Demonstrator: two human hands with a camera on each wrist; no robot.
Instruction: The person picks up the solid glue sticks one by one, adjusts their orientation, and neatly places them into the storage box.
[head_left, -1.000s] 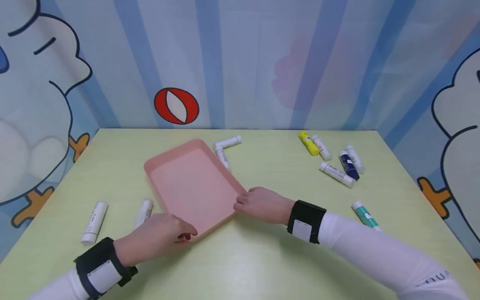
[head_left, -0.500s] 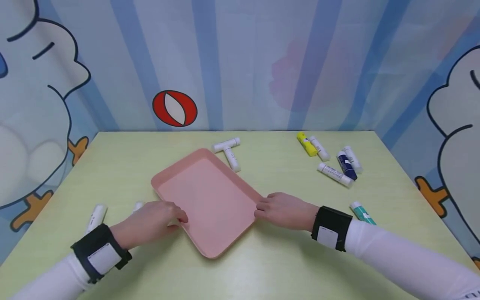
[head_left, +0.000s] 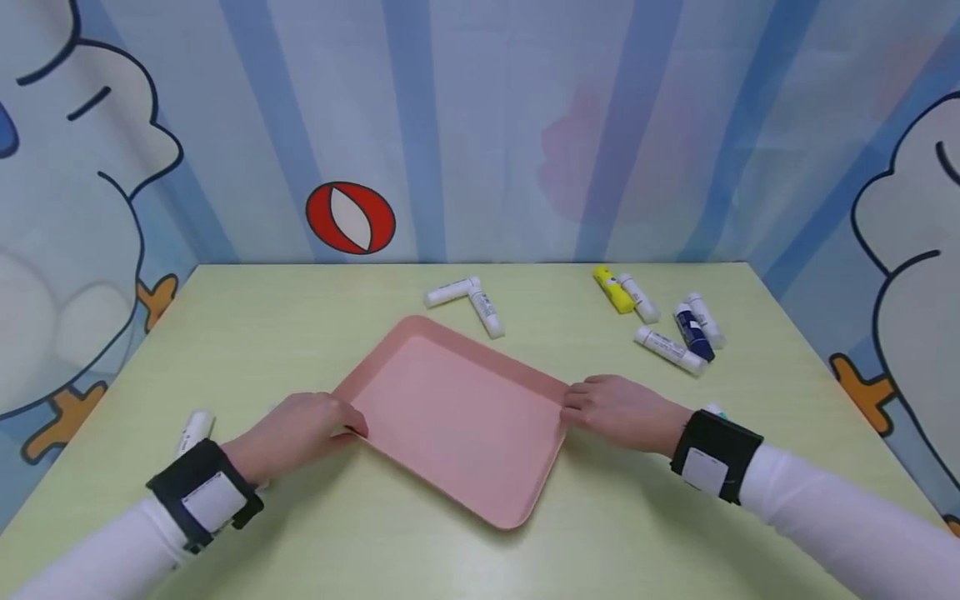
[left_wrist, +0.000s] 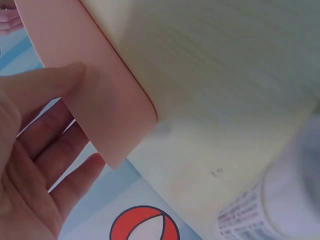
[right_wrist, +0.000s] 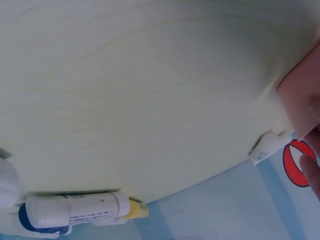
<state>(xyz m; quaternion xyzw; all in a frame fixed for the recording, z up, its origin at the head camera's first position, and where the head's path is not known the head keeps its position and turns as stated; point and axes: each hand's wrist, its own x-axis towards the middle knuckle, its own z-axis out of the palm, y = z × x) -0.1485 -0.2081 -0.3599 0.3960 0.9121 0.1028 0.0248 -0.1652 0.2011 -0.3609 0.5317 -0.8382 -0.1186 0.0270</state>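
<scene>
A white tube (head_left: 193, 431) lay half hidden behind the left hand (head_left: 296, 433), which pinched the pink tray's (head_left: 457, 417) left corner. The tray sat mid-table; the right hand (head_left: 622, 411) gripped its right corner, partly hiding a teal tube (head_left: 714, 409).

A pale green wooden desk (head_left: 450, 550) carries two white tubes (head_left: 468, 300) touching at an angle. Far right lie a yellow tube (head_left: 612, 289), a dark blue tube (head_left: 690, 331) and white ones.

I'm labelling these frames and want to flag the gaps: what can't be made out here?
- Teal tube: head view, nearly all hidden behind the right hand.
- White tube by the left hand: head view, partly hidden by the wrist strap.
- Tube labels: too small; blurred in the left wrist view.
- Pink tray: cut off in both wrist views.
</scene>
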